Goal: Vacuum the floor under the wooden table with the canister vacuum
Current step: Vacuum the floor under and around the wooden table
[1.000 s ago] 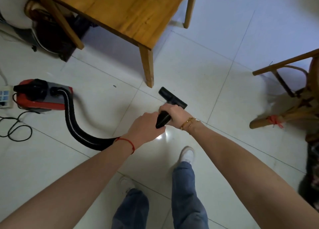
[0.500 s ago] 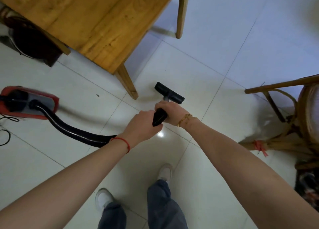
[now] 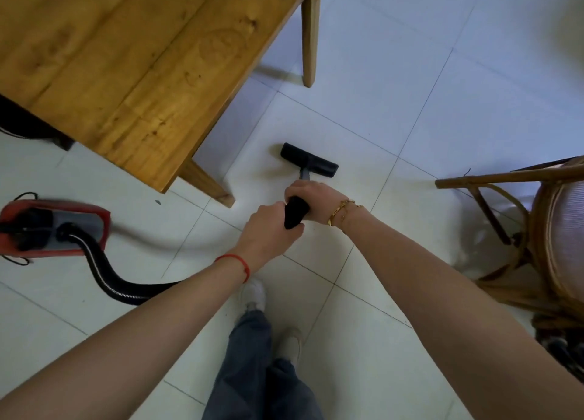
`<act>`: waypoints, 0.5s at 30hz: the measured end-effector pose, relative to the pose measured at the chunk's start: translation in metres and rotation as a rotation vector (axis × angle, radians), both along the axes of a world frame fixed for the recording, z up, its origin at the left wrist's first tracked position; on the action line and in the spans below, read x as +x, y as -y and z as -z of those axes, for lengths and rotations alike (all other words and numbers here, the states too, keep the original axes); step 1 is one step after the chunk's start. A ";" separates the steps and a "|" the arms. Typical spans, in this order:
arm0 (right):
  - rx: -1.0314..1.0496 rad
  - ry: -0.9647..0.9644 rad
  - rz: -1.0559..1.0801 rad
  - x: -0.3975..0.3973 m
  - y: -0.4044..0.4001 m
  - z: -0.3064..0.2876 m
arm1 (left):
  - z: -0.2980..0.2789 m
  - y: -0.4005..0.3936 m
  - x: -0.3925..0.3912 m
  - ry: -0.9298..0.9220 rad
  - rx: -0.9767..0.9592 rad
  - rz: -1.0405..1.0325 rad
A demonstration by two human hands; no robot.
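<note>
Head view looks down on a floor of large pale glossy tiles with thin dark grout lines, some faint specks lying near the table leg. Filling the upper left is the wooden table, its plank top knotty and warm brown; one leg stands close at the near corner and another leg farther back. Beside that near leg, on open tile and not beneath the tabletop, the black floor nozzle lies flat. Its wand rises toward the person, and both hands are wrapped around it: the right hand grips higher toward the nozzle, the left hand grips just behind it, fingers curled fully round. A red string circles the left wrist, a gold bracelet the right. The ribbed black hose curves away under the left forearm to the red and grey canister vacuum, which rests on the tiles at the left edge, near the table's corner. A rattan chair stands at the right. Jeans and pale shoes show below.
</note>
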State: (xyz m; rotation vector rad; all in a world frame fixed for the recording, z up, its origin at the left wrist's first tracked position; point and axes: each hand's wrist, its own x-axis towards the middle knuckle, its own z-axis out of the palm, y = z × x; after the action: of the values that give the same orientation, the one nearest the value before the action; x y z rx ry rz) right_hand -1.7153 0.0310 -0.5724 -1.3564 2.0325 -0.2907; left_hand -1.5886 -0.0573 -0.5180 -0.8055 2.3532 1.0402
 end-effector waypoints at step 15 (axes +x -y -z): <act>0.117 -0.078 0.096 -0.146 0.088 0.004 | 0.012 0.080 -0.152 -0.010 -0.053 -0.045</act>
State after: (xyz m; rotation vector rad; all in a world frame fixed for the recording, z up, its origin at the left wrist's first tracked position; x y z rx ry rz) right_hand -1.8613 -0.0566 -0.5761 -1.2179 2.1481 -0.1599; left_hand -1.7410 -0.1377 -0.5300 -0.8781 2.3900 1.0058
